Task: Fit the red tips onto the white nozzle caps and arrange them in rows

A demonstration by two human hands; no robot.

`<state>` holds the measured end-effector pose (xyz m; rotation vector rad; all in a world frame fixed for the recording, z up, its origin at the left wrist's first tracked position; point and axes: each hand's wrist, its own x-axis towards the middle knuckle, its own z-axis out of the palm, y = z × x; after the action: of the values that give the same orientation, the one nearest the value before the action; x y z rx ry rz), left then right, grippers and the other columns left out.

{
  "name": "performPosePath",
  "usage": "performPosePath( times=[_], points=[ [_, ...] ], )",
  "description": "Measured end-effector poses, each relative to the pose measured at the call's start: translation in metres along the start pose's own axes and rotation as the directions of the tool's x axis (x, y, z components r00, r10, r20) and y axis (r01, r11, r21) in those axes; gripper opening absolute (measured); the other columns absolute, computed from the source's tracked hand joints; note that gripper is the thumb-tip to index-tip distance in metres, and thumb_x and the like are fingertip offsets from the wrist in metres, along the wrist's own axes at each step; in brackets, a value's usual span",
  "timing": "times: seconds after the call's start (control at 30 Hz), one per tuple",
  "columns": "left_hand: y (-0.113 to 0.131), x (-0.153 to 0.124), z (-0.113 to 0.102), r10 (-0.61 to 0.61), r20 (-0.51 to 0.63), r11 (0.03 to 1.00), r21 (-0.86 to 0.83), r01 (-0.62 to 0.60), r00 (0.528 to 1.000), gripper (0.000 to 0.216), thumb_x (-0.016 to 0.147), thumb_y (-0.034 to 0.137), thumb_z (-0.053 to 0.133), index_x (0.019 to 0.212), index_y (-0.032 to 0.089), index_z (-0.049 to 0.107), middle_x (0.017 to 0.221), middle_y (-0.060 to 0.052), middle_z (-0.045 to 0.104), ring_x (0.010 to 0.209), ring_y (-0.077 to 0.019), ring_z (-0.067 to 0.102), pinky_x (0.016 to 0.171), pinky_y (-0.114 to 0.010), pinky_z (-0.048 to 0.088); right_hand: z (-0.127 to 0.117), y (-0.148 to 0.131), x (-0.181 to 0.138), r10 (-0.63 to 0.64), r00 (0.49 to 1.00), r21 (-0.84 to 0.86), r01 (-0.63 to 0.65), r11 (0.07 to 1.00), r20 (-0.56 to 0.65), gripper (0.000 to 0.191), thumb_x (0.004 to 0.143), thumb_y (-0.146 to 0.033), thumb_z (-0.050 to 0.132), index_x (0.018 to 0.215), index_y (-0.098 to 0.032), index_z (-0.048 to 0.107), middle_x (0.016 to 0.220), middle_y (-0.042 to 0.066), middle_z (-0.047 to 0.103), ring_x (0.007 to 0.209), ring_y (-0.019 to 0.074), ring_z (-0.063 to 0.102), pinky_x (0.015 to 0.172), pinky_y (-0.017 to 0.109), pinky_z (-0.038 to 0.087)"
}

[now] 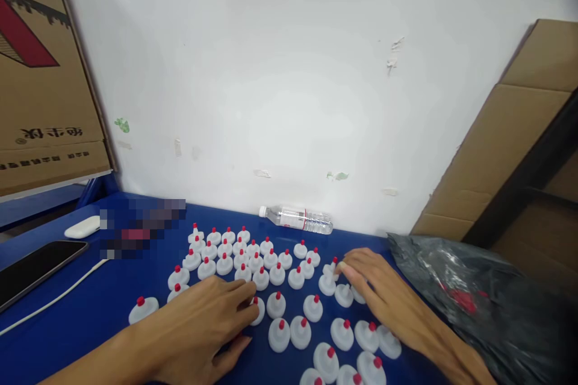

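Many white round caps with spouts, most with a small red tip, stand spread over the blue table [112, 289]. My left hand [203, 322] is palm down at the near left, thumb apart from the bent fingers. Its fingertips are beside a red-tipped cap [257, 311], partly covered; I cannot tell if they touch. At the right, my right hand [374, 289] has thumb and fingers drawn together next to a red-tipped cap [329, 269]. Whatever is between those fingertips is hidden. Just below them, a white cap [344, 296] shows a bare spout without red.
A clear plastic bottle [298, 218] lies along the white wall. On the left are a phone [36, 271], a white case [82, 227] and a cable [58, 302]. A dark plastic bag [487, 295] with red bits borders the right. Cardboard [49, 84] stands at the upper left.
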<state>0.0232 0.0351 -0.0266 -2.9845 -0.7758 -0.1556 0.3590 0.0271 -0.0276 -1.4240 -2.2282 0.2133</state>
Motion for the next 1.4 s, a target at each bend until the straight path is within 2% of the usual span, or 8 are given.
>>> performPosePath(
  times=[0.1, 0.2, 0.33, 0.47, 0.57, 1.0, 1.17, 1.4],
  points=[
    [0.0, 0.0, 0.001, -0.004, 0.016, 1.0, 0.001, 0.004, 1.0, 0.01, 0.086, 0.02, 0.055, 0.095, 0.022, 0.057, 0.093, -0.003, 0.062, 0.075, -0.0216, 0.062, 0.059, -0.035, 0.042, 0.007, 0.003, -0.001, -0.014, 1.0, -0.017, 0.014, 1.0, 0.023, 0.044, 0.109, -0.044, 0.03, 0.1, -0.024, 0.069, 0.105, 0.005, 0.071, 0.107, 0.0228, 0.062, 0.11, 0.046, 0.039],
    [0.0, 0.0, 0.0, -0.02, 0.027, 1.0, 0.003, 0.02, 0.999, 0.011, 0.086, 0.02, 0.055, 0.096, 0.022, 0.057, 0.094, -0.003, 0.062, 0.076, -0.0219, 0.063, 0.058, -0.035, 0.042, 0.007, 0.01, -0.001, -0.001, 1.0, -0.072, 0.004, 0.997, 0.029, 0.043, 0.11, -0.041, 0.029, 0.106, -0.025, 0.069, 0.106, 0.004, 0.07, 0.108, 0.0229, 0.062, 0.102, 0.045, 0.044],
    [0.0, 0.0, -0.001, -0.028, 0.046, 1.0, 0.007, 0.028, 0.999, 0.012, 0.086, 0.02, 0.055, 0.097, 0.023, 0.057, 0.095, -0.003, 0.063, 0.075, -0.0218, 0.063, 0.058, -0.036, 0.042, 0.0, 0.026, -0.001, -0.011, 0.998, -0.181, 0.001, 0.983, -0.054, 0.04, 0.109, -0.039, 0.032, 0.112, -0.025, 0.069, 0.111, 0.005, 0.072, 0.11, 0.0251, 0.062, 0.098, 0.046, 0.044],
    [0.002, 0.0, -0.001, -0.017, 0.054, 1.0, 0.002, 0.017, 0.998, 0.011, 0.085, 0.021, 0.057, 0.096, 0.024, 0.057, 0.094, -0.002, 0.063, 0.074, -0.0213, 0.063, 0.056, -0.035, 0.04, -0.005, 0.044, -0.002, 0.025, 0.986, -0.3, -0.073, 0.951, -0.164, 0.035, 0.106, -0.04, 0.04, 0.107, -0.025, 0.072, 0.105, 0.005, 0.075, 0.102, 0.0271, 0.065, 0.095, 0.048, 0.045],
    [0.004, 0.0, -0.001, -0.011, 0.048, 1.0, 0.01, 0.011, 0.999, 0.012, 0.084, 0.022, 0.058, 0.096, 0.024, 0.057, 0.094, -0.002, 0.063, 0.072, -0.0206, 0.062, 0.056, -0.035, 0.038, -0.004, 0.052, -0.003, 0.022, 0.982, -0.363, -0.09, 0.927, -0.188, 0.033, 0.105, -0.04, 0.043, 0.106, -0.026, 0.072, 0.102, 0.005, 0.076, 0.1, 0.0274, 0.067, 0.094, 0.048, 0.046],
    [0.008, -0.002, 0.001, -0.034, 0.077, 0.998, 0.062, 0.029, 0.996, 0.011, 0.083, 0.026, 0.059, 0.093, 0.024, 0.055, 0.091, -0.001, 0.062, 0.069, -0.0204, 0.062, 0.054, -0.036, 0.039, 0.0, 0.068, -0.008, -0.047, 0.991, -0.438, -0.011, 0.899, -0.121, 0.036, 0.105, -0.041, 0.04, 0.107, -0.028, 0.073, 0.095, 0.005, 0.076, 0.091, 0.0265, 0.069, 0.089, 0.046, 0.047],
    [0.008, -0.001, 0.004, -0.022, 0.085, 0.997, 0.08, 0.015, 0.996, 0.003, 0.086, 0.022, 0.056, 0.087, 0.023, 0.053, 0.088, -0.001, 0.063, 0.067, -0.0203, 0.063, 0.052, -0.036, 0.036, 0.0, 0.068, -0.008, -0.023, 0.993, -0.445, -0.032, 0.895, -0.119, 0.035, 0.103, -0.039, 0.043, 0.101, -0.027, 0.075, 0.089, 0.005, 0.075, 0.089, 0.0266, 0.069, 0.089, 0.047, 0.047],
    [0.009, 0.0, 0.007, 0.019, 0.086, 0.996, 0.089, -0.027, 0.996, 0.008, 0.087, 0.015, 0.056, 0.083, 0.022, 0.053, 0.087, -0.003, 0.063, 0.065, -0.0195, 0.062, 0.053, -0.035, 0.035, 0.002, 0.061, -0.007, 0.011, 0.996, -0.427, -0.047, 0.903, -0.088, 0.032, 0.102, -0.037, 0.046, 0.101, -0.027, 0.076, 0.09, 0.006, 0.076, 0.091, 0.0273, 0.069, 0.091, 0.048, 0.047]
  ],
)
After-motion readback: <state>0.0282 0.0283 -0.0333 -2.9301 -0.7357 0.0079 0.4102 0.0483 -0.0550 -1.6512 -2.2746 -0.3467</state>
